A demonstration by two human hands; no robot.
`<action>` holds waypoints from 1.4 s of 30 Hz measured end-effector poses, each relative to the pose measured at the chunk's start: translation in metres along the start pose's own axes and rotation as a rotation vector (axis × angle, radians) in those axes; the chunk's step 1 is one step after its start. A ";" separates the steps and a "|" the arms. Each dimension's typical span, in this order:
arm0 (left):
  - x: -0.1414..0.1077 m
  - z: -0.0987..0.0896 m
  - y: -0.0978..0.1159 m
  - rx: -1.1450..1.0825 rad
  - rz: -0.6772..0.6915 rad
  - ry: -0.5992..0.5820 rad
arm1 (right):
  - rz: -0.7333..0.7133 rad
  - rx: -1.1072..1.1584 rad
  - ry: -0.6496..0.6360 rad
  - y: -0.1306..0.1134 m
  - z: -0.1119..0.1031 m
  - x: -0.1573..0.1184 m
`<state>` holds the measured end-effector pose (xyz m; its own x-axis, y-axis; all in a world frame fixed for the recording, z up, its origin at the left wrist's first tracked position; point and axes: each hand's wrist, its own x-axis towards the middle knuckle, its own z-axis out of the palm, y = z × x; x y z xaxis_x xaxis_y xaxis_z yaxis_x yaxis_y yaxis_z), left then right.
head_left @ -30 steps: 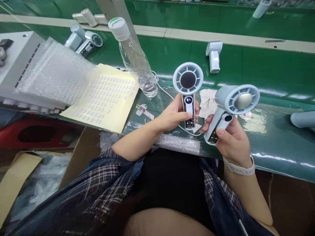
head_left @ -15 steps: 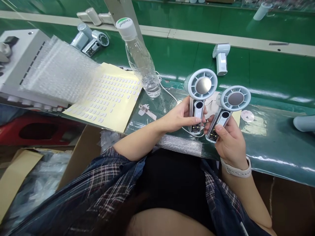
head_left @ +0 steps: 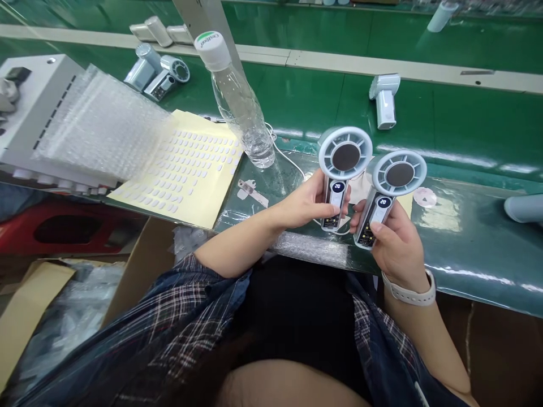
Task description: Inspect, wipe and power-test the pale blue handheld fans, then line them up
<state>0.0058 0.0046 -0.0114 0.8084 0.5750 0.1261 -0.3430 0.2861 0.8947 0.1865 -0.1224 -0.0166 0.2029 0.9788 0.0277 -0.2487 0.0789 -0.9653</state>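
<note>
My left hand (head_left: 311,202) is wrapped round the handle of a light blue handheld fan (head_left: 345,157), its thumb on the front of the handle. Beside it, my right hand (head_left: 399,243) grips a second light blue fan (head_left: 399,174) in the same way. Both fans have round heads with dark centre discs, and their small displays are lit and read 20. Bare circuit parts show low on each handle. The two fans are held upright side by side, just above the table edge.
A clear bottle (head_left: 244,113) stands left of the hands, near a yellow sheet of small white stickers (head_left: 203,192). Bubble wrap (head_left: 106,124) leans by a white box (head_left: 31,107). Another fan (head_left: 385,102) lies behind; more fans (head_left: 159,73) lie at the back left.
Both displays, dark before, now show lit numbers. The fan heads have tilted slightly and shifted a little left, and their centre discs look darker.
</note>
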 end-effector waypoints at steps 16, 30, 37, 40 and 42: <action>0.009 -0.006 -0.003 0.082 -0.034 0.152 | 0.060 0.109 0.098 0.003 0.010 0.008; 0.010 -0.008 -0.009 0.160 -0.003 0.230 | 0.048 0.113 0.168 0.001 0.010 0.008; 0.006 -0.004 -0.005 0.328 0.223 0.199 | -0.074 0.088 0.127 -0.013 0.008 0.002; 0.005 -0.001 -0.007 0.496 0.353 0.234 | -0.271 0.021 0.146 -0.015 -0.001 -0.006; 0.007 -0.001 -0.013 0.647 0.226 0.223 | -0.318 -0.169 0.172 -0.007 -0.013 -0.008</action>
<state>0.0155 0.0060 -0.0231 0.6105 0.7289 0.3099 -0.0828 -0.3304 0.9402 0.1985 -0.1335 -0.0134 0.4038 0.8635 0.3021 0.0081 0.3268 -0.9450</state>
